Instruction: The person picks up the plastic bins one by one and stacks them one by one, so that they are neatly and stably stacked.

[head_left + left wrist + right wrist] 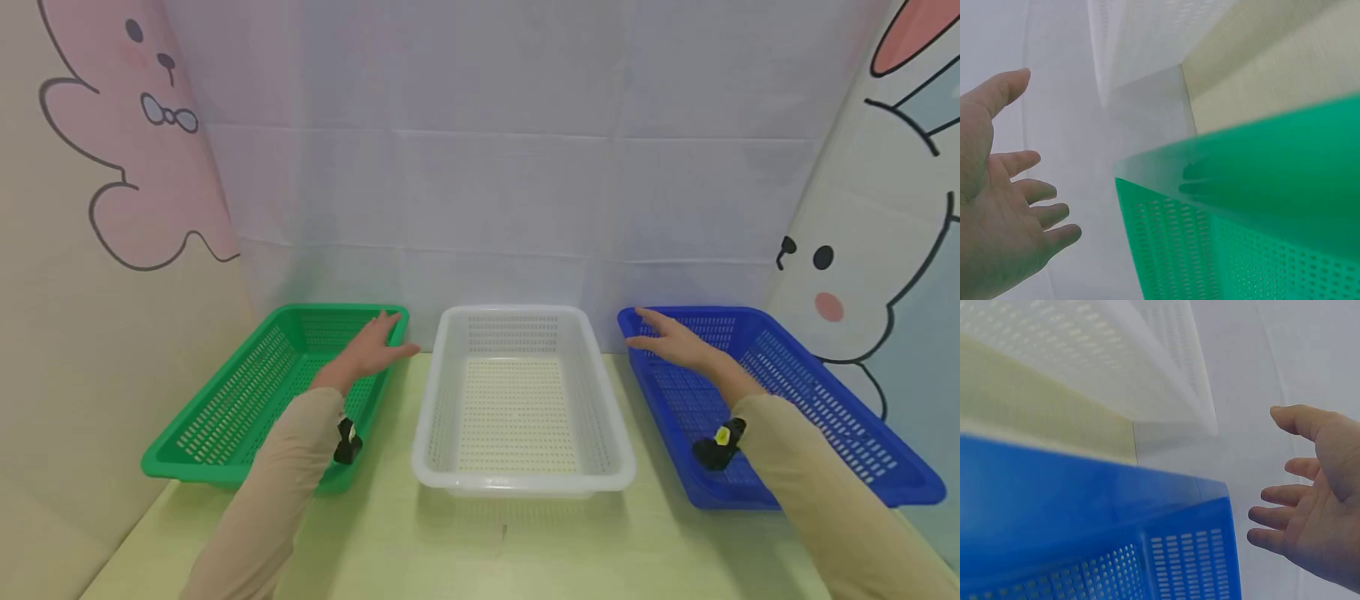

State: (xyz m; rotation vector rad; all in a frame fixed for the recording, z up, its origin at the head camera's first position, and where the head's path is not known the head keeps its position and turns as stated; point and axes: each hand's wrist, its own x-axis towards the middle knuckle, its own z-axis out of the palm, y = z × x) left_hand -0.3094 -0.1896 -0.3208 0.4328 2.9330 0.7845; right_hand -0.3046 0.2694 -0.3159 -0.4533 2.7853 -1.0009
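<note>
Hovering over the inner far corner of a green, rectangular plastic basket with slotted walls [210, 472], the left hand [363, 350] has its thumb stretched well away from the fingers, which are slightly bent and apart. The right hand [675, 343] mirrors it above the inner far corner of a blue, rectangular plastic basket with slotted walls [738, 498], thumb and fingers likewise spread. In both wrist views a strip of backdrop shows between hand and rim, so each hand stands clear of its basket. Black devices sit at both wrists — the left one [347, 442] and the right one [720, 446] — just beyond the cuffs of beige sleeves [262, 492]. Between the hands, set nearer the middle, is a white, rectangular plastic basket with a glossy rolled rim [522, 482]; the tabletop's tint comes through its perforated floor. All three baskets stand upright in a row, apart from one another, the outer two splaying outward toward the person. Beneath them lies a pale yellow-green tabletop [420, 550]. Behind hangs a creased, whitish-lilac cloth backdrop [510, 200], flanked by a pink cartoon animal with a bow tie [150, 167] and a white cartoon rabbit [847, 267].
</note>
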